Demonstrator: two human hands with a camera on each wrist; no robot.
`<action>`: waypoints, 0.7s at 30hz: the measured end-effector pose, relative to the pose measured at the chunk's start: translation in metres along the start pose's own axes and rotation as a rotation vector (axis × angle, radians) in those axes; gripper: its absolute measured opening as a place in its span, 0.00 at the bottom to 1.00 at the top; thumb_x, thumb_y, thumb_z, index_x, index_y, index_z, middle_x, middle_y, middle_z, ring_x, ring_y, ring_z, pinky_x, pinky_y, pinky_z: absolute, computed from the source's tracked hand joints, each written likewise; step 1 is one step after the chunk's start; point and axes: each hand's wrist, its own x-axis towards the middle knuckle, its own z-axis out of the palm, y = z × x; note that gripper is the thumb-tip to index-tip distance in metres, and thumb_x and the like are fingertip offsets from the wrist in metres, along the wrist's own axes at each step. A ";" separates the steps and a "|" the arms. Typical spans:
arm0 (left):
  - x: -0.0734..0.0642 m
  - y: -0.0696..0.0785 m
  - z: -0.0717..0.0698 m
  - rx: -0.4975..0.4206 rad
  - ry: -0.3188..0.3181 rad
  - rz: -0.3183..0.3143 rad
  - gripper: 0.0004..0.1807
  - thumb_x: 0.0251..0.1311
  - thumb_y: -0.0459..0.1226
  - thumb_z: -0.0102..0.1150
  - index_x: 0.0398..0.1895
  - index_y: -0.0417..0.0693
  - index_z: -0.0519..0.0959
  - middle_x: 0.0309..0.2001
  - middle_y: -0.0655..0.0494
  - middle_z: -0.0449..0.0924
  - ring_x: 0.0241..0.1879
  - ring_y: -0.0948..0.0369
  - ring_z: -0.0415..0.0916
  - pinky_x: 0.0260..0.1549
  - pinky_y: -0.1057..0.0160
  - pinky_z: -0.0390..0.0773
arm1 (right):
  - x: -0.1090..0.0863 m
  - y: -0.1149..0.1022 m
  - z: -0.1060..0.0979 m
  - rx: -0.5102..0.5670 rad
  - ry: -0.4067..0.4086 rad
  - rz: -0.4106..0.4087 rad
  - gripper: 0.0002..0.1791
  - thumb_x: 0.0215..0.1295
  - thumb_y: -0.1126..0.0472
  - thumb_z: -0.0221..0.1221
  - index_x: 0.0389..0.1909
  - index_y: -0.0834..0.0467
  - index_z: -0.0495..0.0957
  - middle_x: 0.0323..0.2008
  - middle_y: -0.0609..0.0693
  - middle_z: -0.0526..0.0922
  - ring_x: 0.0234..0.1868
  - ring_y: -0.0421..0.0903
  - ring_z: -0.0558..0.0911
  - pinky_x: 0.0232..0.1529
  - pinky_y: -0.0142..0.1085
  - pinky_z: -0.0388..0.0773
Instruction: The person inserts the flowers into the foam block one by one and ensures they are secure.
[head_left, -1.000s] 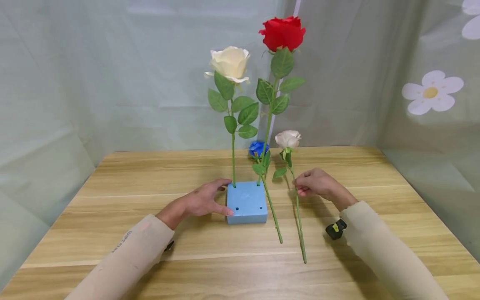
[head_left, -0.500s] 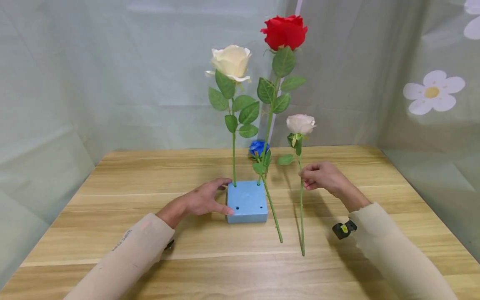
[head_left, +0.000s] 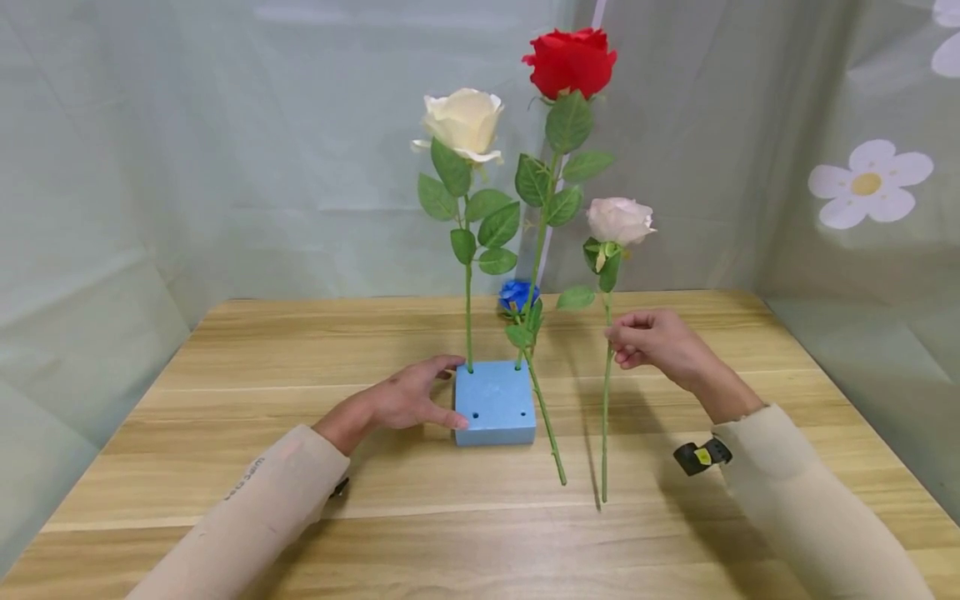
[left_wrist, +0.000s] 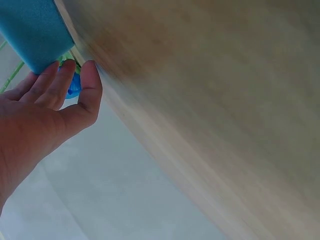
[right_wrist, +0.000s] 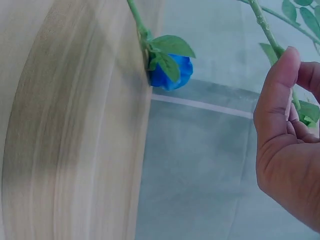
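Observation:
In the head view my right hand (head_left: 660,350) pinches the stem of a pale pink rose (head_left: 621,221), which stands nearly upright above the table. Part of that stem (right_wrist: 265,25) shows in the right wrist view. My left hand (head_left: 408,396) rests spread along the left side of a light blue block (head_left: 495,392), thumb near its front corner and fingers near its back corner. Two holes show in the block's front top. A cream rose (head_left: 461,123) and a red rose (head_left: 572,62) stand in its back holes. Left fingers (left_wrist: 50,85) touch the block in the left wrist view.
A blue rose (head_left: 517,296) lies on the wooden table (head_left: 337,533) to the right of the block, its stem pointing toward the front. Grey-green cloth (head_left: 337,167) hangs behind the table and at both sides.
My right hand has raised the pale pink rose off the table and moved it slightly right, and its stem has become more upright. My left hand and the block have stayed in place.

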 end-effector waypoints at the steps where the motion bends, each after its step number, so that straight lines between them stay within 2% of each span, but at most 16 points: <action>1: 0.000 0.000 0.000 -0.002 0.000 -0.003 0.55 0.50 0.49 0.77 0.76 0.39 0.56 0.73 0.43 0.61 0.70 0.44 0.60 0.66 0.44 0.63 | -0.001 -0.001 -0.001 0.004 0.002 -0.002 0.13 0.71 0.65 0.57 0.45 0.73 0.73 0.29 0.49 0.79 0.28 0.39 0.80 0.35 0.33 0.83; 9: 0.001 0.001 0.000 -0.005 -0.003 -0.017 0.56 0.50 0.48 0.78 0.76 0.40 0.56 0.73 0.44 0.60 0.70 0.46 0.60 0.67 0.46 0.63 | -0.014 -0.014 -0.008 -0.036 0.023 -0.049 0.15 0.72 0.63 0.57 0.45 0.74 0.72 0.30 0.48 0.80 0.28 0.40 0.80 0.35 0.33 0.84; 21: -0.002 0.002 0.000 0.001 -0.001 -0.002 0.55 0.51 0.49 0.77 0.76 0.40 0.56 0.73 0.44 0.61 0.70 0.46 0.61 0.66 0.45 0.64 | -0.025 -0.035 -0.013 -0.055 0.076 -0.167 0.10 0.71 0.65 0.58 0.39 0.70 0.75 0.27 0.46 0.83 0.26 0.39 0.82 0.32 0.33 0.84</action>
